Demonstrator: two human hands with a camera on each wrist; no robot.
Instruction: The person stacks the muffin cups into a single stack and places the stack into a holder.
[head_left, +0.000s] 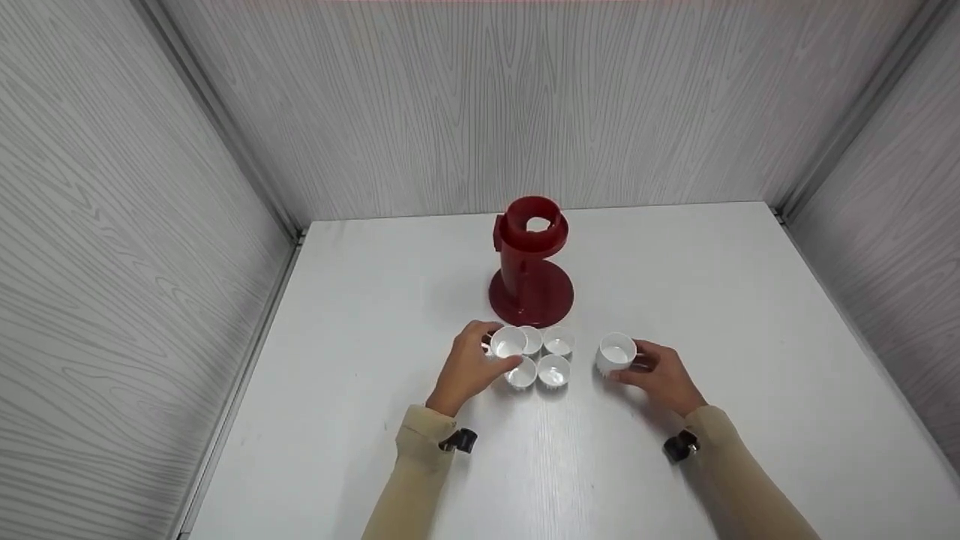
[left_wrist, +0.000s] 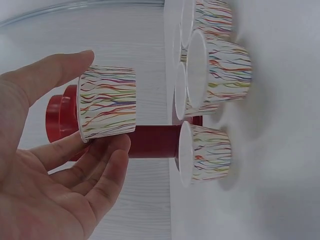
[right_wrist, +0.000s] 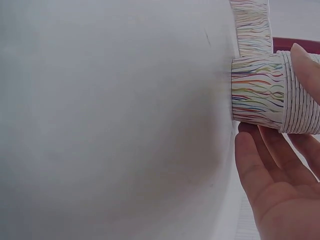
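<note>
Six cups: that is my count in the head view; one in my left hand, four loose on the surface, and one stack in my right hand taken as a single item.
Left hand: thumb and fingers pinch one small striped paper cup, lifted just clear of the surface; the left wrist view shows the thumb on its wall and the fingers beneath, a light hold that I judge spares the thin paper.
Right hand: fingers curled round a nested stack of cups, thumb on the far side. The right wrist view shows many rims packed together; how many are in it I cannot tell. The lowest cup sticks out below the rest, probably so that it can be taken off singly.
Loose cups: four, standing mouth up in a tight cluster between my two hands, some touching. Set close together, they stay within reach of either hand.
Red stand: one, a tube on a round foot, open at the top, upright just behind the cluster. I take it for a cup holder from its shape.
Surface: white, walled on three sides by grey wood-grain panels.
Sleeves: beige, with a dark camera mount at each wrist.
</note>
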